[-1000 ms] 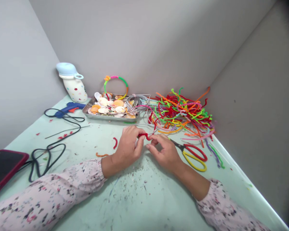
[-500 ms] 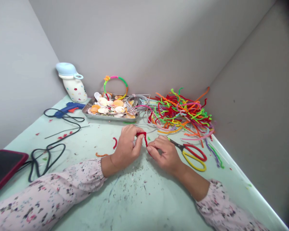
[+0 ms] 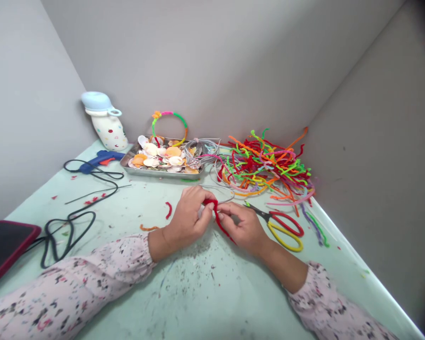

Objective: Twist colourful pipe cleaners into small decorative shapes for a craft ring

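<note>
A bent red pipe cleaner (image 3: 225,228) runs between my two hands above the middle of the table. My left hand (image 3: 191,212) pinches its upper part between thumb and fingers. Close beside it, my right hand (image 3: 243,224) grips the same strip near the bend, and a free end slants down below the right fingers. Part of the strip is hidden behind the fingers. Scissors (image 3: 281,226) with red and yellow handles lie just right of my right hand. Left of my left hand are a short red piece (image 3: 169,210) and an orange piece (image 3: 148,228).
A metal tray (image 3: 159,174) of seashells stands at the back, with a colourful pipe-cleaner ring (image 3: 179,116) upright on it. A pile of pipe cleaners (image 3: 269,165) lies back right. At left are a blue glue gun (image 3: 95,163), black cord (image 3: 71,217), phone (image 3: 10,248) and bottle (image 3: 108,127).
My right hand has shifted slightly left and closer to my left hand. The bend in the red pipe cleaner is tighter, and more of its lower end shows below the right fingers.
</note>
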The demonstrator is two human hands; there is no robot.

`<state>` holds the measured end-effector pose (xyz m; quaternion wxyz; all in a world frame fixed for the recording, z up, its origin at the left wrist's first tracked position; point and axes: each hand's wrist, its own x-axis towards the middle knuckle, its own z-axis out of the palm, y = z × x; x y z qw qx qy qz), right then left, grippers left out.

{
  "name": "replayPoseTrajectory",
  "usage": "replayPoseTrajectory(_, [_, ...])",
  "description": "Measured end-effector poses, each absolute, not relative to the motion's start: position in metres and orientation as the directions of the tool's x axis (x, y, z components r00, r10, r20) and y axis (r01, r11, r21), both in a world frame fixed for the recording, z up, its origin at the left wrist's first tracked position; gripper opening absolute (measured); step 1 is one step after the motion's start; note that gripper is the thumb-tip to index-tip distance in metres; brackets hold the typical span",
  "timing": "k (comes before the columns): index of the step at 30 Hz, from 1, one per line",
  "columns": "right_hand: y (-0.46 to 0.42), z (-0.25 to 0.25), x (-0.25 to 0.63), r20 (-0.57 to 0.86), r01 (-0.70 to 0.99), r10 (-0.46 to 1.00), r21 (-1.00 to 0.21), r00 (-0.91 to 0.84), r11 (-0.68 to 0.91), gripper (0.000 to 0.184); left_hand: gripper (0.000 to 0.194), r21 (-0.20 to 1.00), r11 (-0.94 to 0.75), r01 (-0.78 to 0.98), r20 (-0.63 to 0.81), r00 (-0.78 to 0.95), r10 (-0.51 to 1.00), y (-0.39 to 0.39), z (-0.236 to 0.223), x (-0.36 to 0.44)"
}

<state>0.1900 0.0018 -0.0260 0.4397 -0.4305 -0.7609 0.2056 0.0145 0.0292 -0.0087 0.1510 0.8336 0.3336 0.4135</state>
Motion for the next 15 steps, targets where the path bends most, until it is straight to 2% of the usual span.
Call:
replayPoseTrajectory(4, [0.0019,-0.0276,0.1888,0.54,0.487,0.816,-0.667,-0.206,0.564,0.015,0.01,0.523,-0.736,0.43,0.602,0.425,0.676,0.0282,-0.0088,0.0148])
replayPoseTrajectory(9, [0.0004,-0.0278,0.1878,0.652,0.568,0.742,-0.556,-0.154,0.606,0.012,0.008,0.522,-0.747,0.41,0.622,0.417,0.663,0.0274,-0.01,0.0146])
replayPoseTrajectory(15, [0.001,-0.0265,0.1897,0.797,0.742,0.578,-0.279,-0.175,0.61,0.011,0.007,0.523,-0.761,0.383,0.611,0.454,0.648,0.0267,-0.0086,0.0145])
